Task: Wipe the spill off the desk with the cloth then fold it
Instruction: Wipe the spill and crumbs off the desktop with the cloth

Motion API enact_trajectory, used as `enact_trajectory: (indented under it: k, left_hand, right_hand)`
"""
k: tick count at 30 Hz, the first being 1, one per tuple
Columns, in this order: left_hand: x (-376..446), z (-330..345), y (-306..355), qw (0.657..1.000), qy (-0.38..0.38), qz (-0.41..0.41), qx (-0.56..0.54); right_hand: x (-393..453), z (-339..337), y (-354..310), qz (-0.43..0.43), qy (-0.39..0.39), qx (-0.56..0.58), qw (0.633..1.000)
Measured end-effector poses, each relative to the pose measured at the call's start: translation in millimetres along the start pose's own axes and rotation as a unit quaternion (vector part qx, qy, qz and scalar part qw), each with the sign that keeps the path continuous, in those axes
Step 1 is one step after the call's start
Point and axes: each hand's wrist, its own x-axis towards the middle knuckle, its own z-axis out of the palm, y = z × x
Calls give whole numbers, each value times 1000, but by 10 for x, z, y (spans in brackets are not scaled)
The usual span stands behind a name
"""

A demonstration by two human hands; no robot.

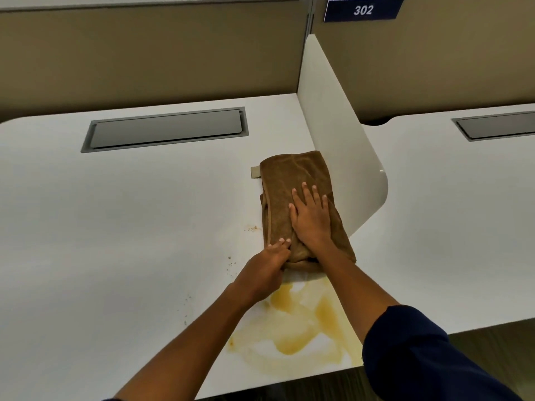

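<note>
Now the right hand point(311, 218) presses flat, fingers spread, on the folded brown cloth point(292, 180); the left hand point(267, 269) pinches its near edge beside the yellow spill point(295, 322) on the white desk point(115, 227).

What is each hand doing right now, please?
Left hand: closed, pinching the near edge of the folded brown terry cloth.
Right hand: open, pressed flat on top of the cloth, gripping nothing.
</note>
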Motion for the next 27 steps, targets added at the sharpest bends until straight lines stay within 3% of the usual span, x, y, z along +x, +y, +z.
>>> enact_trajectory:
  k: [27]
  left_hand:
    - [-1359,575,340,989,-53,96,103]
  right_hand:
    - [-1883,207,-91,67,14,-6,998]
